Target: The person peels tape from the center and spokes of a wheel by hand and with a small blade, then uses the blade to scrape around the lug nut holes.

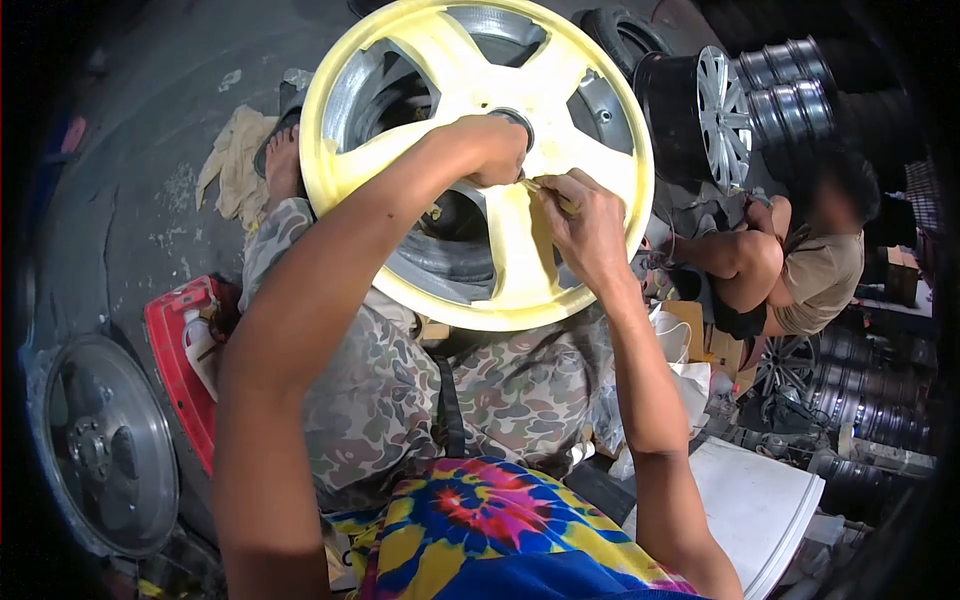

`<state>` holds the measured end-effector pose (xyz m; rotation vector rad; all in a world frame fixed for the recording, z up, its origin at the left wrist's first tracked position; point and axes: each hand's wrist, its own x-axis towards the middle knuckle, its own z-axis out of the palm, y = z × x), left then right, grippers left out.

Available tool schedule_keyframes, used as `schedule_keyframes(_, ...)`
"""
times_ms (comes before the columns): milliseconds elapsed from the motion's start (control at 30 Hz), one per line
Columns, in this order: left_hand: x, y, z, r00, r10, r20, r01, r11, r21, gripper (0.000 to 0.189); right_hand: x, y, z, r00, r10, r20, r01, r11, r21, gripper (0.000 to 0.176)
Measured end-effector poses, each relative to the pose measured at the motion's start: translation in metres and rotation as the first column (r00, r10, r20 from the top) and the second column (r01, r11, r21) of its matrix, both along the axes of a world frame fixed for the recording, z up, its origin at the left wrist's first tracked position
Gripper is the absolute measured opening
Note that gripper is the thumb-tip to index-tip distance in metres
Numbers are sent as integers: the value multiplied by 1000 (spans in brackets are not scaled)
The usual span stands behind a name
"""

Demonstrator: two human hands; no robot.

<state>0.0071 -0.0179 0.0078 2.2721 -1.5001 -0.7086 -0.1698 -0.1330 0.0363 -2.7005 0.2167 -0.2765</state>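
Note:
A pale yellow wheel rim (520, 240) with broad spokes rests over my knees, its face turned up towards me. My left hand (492, 150) is closed beside the round centre hole, and its fingers are mostly hidden behind its back. Just right of it, my right hand (583, 222) is pinched over the lower spoke, close against the left fingertips. Something small and thin shows at the right fingertips; it is too small to name. What the left fingers hold, if anything, is hidden.
On the right a person (815, 260) sits low beside a silver multi-spoke wheel (722, 120). Stacked rims (790, 110) stand behind. A grey wheel (105, 445) and a red container (185, 360) lie left, near a cloth (238, 165). A white panel (745, 510) is at lower right.

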Motion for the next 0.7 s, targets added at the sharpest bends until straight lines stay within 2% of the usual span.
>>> schedule_keyframes(33, 2, 0, 3, 1000, -3, -1, 3, 1000, 2, 28, 1, 5, -2, 1000, -25, 16, 25, 999, 22, 18)
schedule_keyframes(100, 8, -2, 7, 986, -10, -168, 23, 997, 74, 31, 5, 11, -1, 998, -67, 16, 66, 996, 64, 19)
schedule_keyframes(133, 9, -2, 6, 986, -11, -169, 25, 997, 77, 31, 7, 12, -2, 998, -69, 15, 67, 995, 67, 19)
schedule_keyframes(200, 11, 0, 5, 962, 17, -273, -12, 1000, 22, 32, 10, 13, -4, 998, -64, 19, 63, 995, 83, 20)
schedule_keyframes(333, 11, 0, 2, 950, 60, -307, -47, 998, 50, 33, 14, 14, 0, 999, -33, -20, 35, 996, 81, 21)
schedule_keyframes(433, 11, -2, -5, 974, 30, -225, -28, 1000, 12, 40, 15, 12, 2, 997, -36, -65, 42, 996, 80, 21)
schedule_keyframes(500, 10, -1, -7, 979, 49, -199, -55, 998, -24, 39, 16, 13, 7, 998, 62, -32, -61, 998, 23, 24)
schedule_keyframes(533, 10, -2, -8, 979, 49, -200, -55, 998, -25, 39, 16, 12, 7, 998, 62, -32, -61, 998, 23, 24)
schedule_keyframes(600, 11, -4, -12, 984, 31, -177, -31, 1000, 3, 39, 18, 10, 6, 988, 112, -107, -125, 985, -123, 29)
schedule_keyframes(633, 12, -5, -15, 984, 31, -174, -32, 1000, -1, 39, 19, 9, 6, 988, 112, -105, -125, 984, -127, 29)
schedule_keyframes(700, 11, -4, -20, 987, 32, -160, -39, 998, -41, 40, 21, 9, 5, 971, 190, -144, -226, 926, -303, 33)
